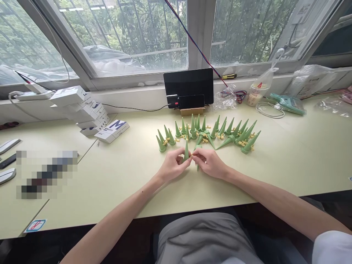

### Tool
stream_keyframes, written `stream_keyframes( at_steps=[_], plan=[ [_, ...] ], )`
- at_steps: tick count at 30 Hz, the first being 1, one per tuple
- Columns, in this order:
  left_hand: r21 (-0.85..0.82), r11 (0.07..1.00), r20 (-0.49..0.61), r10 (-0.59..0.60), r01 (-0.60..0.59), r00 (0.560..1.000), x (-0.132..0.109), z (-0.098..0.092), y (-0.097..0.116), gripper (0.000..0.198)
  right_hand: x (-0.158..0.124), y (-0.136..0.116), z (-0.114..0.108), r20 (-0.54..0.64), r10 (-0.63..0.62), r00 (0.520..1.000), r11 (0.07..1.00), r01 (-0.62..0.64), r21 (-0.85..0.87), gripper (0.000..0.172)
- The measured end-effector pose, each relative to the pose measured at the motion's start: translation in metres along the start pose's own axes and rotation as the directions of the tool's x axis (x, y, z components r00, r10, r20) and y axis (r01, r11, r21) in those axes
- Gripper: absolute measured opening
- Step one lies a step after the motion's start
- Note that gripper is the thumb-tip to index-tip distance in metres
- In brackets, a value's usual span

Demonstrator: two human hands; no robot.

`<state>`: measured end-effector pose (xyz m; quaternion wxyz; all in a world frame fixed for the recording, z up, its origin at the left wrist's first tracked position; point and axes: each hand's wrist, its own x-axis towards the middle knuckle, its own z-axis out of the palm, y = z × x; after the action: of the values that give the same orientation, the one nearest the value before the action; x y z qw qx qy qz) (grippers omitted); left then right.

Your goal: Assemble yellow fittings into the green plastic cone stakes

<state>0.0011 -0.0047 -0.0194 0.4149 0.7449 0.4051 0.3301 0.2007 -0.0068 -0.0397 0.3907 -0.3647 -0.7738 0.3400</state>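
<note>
My left hand (pixel 173 165) and my right hand (pixel 210 162) meet at the middle of the pale green table (pixel 123 176). Both are closed around one green cone-shaped spike (pixel 186 151), which points upward between my fingertips. A small yellow part shows at the pinch of my right fingers. Just behind my hands lies a cluster of several more green spikes with yellow fittings (pixel 209 134), some upright, some lying on their sides.
A dark tablet (pixel 188 86) and a phone (pixel 191 101) stand on a wooden stand behind the spikes. White boxes (pixel 82 108) are stacked at the left. Plastic bags (pixel 261 88), cables and a teal object (pixel 287 102) lie at the right along the window sill.
</note>
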Motion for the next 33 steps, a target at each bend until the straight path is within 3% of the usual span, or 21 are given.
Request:
stream_keyframes(
  at_steps=[22, 33],
  plan=[
    [0.052, 0.999, -0.004, 0.003, -0.003, 1.0, -0.0011, 0.0005, 0.0005, 0.016, -0.0004, 0.0003, -0.0022, 0.03, -0.013, 0.999, 1.0, 0.014, -0.026, 0.018],
    [0.127, 0.99, 0.014, 0.063, -0.064, 0.998, -0.0015, 0.0008, 0.0027, 0.009, 0.0002, 0.0, -0.0027, 0.045, -0.004, 0.999, 0.999, 0.006, -0.043, 0.021]
  ],
)
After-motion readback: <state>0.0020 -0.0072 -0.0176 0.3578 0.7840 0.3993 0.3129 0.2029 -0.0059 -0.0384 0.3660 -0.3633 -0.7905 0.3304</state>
